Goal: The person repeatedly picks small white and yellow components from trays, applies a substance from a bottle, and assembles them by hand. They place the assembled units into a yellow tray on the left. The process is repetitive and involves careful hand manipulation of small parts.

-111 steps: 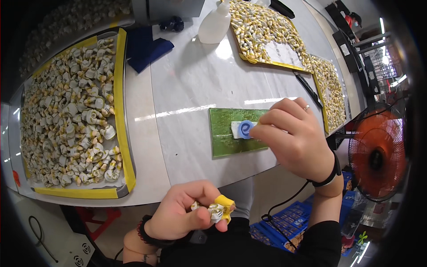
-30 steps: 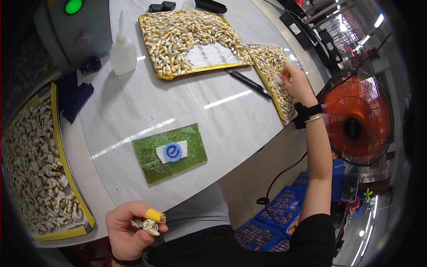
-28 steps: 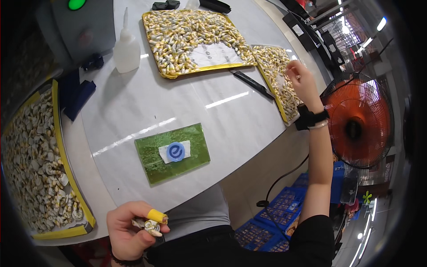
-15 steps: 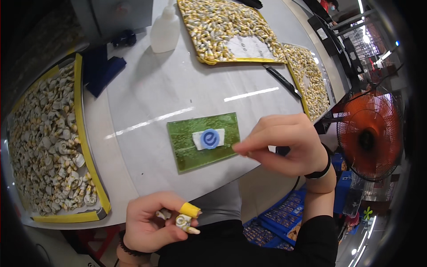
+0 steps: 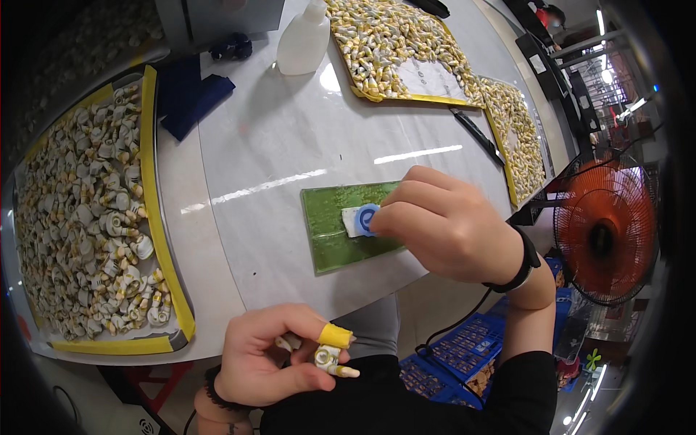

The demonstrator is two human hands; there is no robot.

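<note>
My left hand (image 5: 264,355) is low, off the table's front edge, closed on a few small white and yellow parts (image 5: 328,357); one finger wears a yellow cot (image 5: 335,336). My right hand (image 5: 449,228) rests over the right end of a green mat (image 5: 330,243) on the white table (image 5: 275,138). Its fingers are pinched together at a blue ring on a white patch (image 5: 362,217). Anything between those fingertips is hidden. A black band circles the right wrist.
A yellow-rimmed tray (image 5: 150,145) full of small white and yellow parts lies at the left. Two more such trays (image 5: 395,43) (image 5: 518,138) lie at the back and right. A white bottle (image 5: 304,40), blue cloth (image 5: 192,94), black tool (image 5: 475,134), orange fan (image 5: 605,239) and blue crate (image 5: 464,355) surround them.
My right hand came back from the right-hand tray to the green mat and now pinches at the blue ring. My left hand stays shut on its parts.
</note>
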